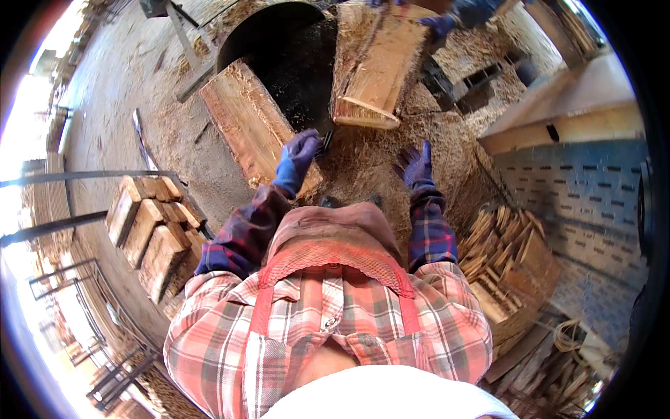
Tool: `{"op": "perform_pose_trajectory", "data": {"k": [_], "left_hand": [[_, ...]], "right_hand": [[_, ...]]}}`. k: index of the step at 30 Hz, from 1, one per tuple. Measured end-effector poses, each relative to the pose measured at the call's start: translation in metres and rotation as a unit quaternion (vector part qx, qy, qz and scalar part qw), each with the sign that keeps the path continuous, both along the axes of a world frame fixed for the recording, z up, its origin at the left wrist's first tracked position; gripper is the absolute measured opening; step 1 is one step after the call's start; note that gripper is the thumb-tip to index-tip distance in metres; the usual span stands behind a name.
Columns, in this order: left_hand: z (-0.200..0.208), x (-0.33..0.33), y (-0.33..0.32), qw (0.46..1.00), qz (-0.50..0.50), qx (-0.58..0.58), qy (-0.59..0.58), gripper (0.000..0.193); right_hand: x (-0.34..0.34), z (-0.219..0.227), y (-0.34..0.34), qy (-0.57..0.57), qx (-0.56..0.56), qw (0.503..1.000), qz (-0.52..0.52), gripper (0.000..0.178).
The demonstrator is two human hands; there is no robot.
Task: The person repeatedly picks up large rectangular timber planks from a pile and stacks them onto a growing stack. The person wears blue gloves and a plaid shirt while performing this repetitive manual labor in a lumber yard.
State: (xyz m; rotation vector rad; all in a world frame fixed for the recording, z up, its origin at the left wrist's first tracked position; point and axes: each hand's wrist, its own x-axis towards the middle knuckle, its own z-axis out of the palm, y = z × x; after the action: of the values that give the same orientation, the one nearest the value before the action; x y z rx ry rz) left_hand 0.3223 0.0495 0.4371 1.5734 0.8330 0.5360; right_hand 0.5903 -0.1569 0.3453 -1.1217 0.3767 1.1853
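Observation:
My left hand (299,159), in a blue-purple glove, is closed beside the near end of a thick sawn slab (248,120). A small dark piece (326,142) shows at its fingers; I cannot make out what it is. My right hand (417,166), gloved alike, is open with fingers spread above the sawdust-covered floor and touches nothing. Ahead, between my hands, a wide wooden slab (382,73) points its near end toward me. A co-worker's gloved hand (440,26) is at its far right side.
A black round-edged surface (296,63) lies between the two slabs. Stacked wood blocks (157,230) stand at the left, beside a metal rail (56,227). To my right are a bin of wood strips (527,265) and a perforated blue-grey panel (572,188) under a wooden top.

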Motion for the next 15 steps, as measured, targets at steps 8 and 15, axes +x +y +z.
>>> {"op": "perform_pose_trajectory", "data": {"k": [8,15], "left_hand": [[-0.056,0.128,0.048,0.992,0.115,0.015,0.044,0.033],[-0.055,0.126,-0.031,0.964,-0.043,-0.261,0.037,0.042]], "right_hand": [[0.033,0.023,0.115,-0.285,-0.017,0.948,0.137,0.065],[0.08,0.048,-0.008,-0.14,-0.063,0.95,0.273,0.07]]}}
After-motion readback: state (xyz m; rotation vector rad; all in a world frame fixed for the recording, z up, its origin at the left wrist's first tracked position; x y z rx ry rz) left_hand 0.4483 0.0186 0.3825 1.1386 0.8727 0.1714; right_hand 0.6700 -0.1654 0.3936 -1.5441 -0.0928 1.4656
